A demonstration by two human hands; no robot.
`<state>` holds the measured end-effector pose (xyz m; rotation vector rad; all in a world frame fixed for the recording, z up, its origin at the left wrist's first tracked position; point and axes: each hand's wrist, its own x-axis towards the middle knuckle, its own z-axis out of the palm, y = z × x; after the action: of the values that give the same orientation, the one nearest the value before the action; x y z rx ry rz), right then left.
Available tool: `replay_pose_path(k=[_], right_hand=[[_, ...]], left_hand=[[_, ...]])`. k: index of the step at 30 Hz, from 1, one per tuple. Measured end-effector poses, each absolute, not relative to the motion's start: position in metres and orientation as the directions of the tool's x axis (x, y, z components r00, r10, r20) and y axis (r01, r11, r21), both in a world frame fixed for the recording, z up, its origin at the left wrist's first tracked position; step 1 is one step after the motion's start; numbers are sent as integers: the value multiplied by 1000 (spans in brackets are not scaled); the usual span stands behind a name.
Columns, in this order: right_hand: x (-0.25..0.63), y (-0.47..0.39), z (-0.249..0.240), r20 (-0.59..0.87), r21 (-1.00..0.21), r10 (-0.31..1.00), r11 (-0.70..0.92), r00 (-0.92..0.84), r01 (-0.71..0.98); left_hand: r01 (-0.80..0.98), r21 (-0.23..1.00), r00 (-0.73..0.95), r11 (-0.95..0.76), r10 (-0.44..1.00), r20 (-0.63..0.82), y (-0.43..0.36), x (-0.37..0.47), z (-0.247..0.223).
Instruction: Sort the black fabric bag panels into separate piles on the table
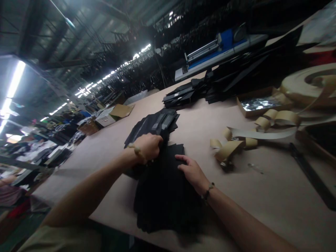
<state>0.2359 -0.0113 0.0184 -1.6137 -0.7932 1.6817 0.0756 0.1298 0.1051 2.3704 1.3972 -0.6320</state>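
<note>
Head view: black sheet stack [165, 189] lies under both hands' fingers [181, 158].

Large factory hall under a dark metal roof [86, 21] with trusses. Long rows of strip lights [110, 73] receding into the distance, 1 bright tube [13, 87] near the left edge. Wide tan worktable [262, 196] across the foreground. Blue-and-white machine [215, 50] at its far end. Open cardboard boxes [112, 115] beyond the left edge.

A stack of sheets [162, 196] lies on the table [262, 196], a second pile [154, 124] behind it, paper strips [236, 143] to the right.
</note>
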Motion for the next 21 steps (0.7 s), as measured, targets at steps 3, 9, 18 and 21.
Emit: replay_pose_path(k=[3, 9, 18, 21], right_hand=[[237, -8, 19, -554, -831, 833, -554, -17, -52], [245, 0, 19, -485, -874, 874, -485, -23, 0], [242, -3, 25, -522, -849, 848, -527, -87, -37], [239, -7, 24, -575, -814, 811, -580, -107, -20]], left_hand=[[796, 294, 584, -530, 541, -606, 67, 83, 106], [695, 704, 675, -145, 467, -571, 59, 75, 84], [642, 767, 486, 10, 767, -418, 72, 67, 46], [849, 515, 288, -121, 923, -257, 114, 63, 30]])
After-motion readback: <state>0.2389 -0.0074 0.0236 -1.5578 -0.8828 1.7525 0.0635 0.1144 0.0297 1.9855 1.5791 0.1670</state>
